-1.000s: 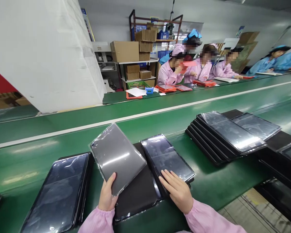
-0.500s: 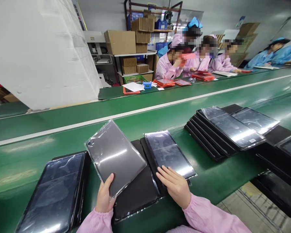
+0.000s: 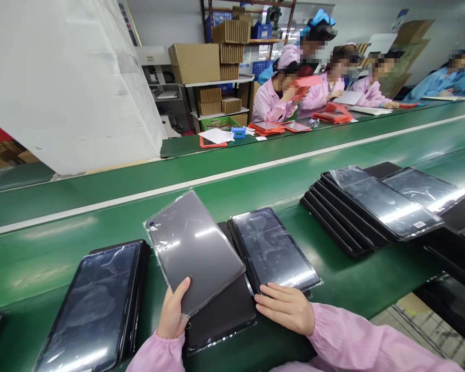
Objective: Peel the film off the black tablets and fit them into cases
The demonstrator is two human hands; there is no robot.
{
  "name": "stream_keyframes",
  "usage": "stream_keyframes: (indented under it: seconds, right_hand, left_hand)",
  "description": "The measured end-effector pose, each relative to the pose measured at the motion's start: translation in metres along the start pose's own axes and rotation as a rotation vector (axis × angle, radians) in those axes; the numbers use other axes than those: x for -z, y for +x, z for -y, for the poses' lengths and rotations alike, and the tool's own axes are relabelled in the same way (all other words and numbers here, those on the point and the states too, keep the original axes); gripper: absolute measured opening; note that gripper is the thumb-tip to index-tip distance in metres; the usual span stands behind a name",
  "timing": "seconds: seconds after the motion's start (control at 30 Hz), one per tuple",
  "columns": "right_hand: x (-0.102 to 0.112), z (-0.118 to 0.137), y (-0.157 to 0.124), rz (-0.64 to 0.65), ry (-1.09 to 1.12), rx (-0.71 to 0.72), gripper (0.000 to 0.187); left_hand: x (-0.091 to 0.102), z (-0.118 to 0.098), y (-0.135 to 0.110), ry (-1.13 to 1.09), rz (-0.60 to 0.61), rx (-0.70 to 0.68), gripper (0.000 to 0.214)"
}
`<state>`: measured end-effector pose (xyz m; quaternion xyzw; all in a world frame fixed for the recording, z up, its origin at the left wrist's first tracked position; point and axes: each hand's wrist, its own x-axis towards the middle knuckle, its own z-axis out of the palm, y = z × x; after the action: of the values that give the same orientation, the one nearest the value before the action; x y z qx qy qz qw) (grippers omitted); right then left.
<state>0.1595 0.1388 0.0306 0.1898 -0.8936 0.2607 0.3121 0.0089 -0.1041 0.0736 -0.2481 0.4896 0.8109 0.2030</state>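
Note:
Tilted above an open black case, a grey-backed tablet in a clear plastic sleeve is held by its lower left edge in my left hand. The thumb lies on the tablet's back and the other fingers are hidden behind it. My right hand rests flat, fingers stretched out, at the lower edge of a second tablet, which lies screen up on the other half of the case. To the left, another film-covered tablet lies screen up on a black case.
A stack of black cases with film-covered tablets on top stands at the right of the green belt. Across it, several co-workers in pink and blue sit by red-edged stacks. A white wrapped block rises at the left.
My right hand has slid down toward the lower edge of the screen-up tablet. My left hand still holds the grey-backed tablet at much the same tilt. The view has shifted slightly.

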Motion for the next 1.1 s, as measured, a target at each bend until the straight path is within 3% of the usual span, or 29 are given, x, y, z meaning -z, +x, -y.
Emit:
stream_keyframes:
  seconds: [0.13, 0.33, 0.67, 0.8, 0.93, 1.1]
  right_hand:
    - [-0.002, -0.003, -0.004, -0.124, 0.049, -0.001, 0.033]
    - [0.018, -0.020, 0.008, 0.024, -0.159, 0.467, 0.023]
    - [0.024, -0.019, 0.017, 0.111, -0.151, 0.484, 0.024]
    - [0.018, -0.015, 0.022, 0.091, -0.036, 0.351, 0.029]
    - [0.016, -0.003, 0.029, 0.051, 0.078, 0.120, 0.033]
    - [0.027, -0.002, 0.072, -0.018, 0.266, -0.502, 0.019]
  left_hand:
    - [0.001, 0.000, 0.000, 0.027, 0.001, -0.011, 0.050]
    - [0.004, 0.002, 0.003, 0.055, 0.027, -0.041, 0.054]
    - [0.004, 0.002, 0.003, 0.056, 0.048, -0.073, 0.050]
    - [0.008, 0.005, 0.006, 0.054, 0.060, -0.077, 0.053]
    - [0.014, 0.010, 0.014, 0.075, 0.093, -0.080, 0.065]
    - [0.020, 0.017, 0.020, 0.134, 0.160, -0.169, 0.072]
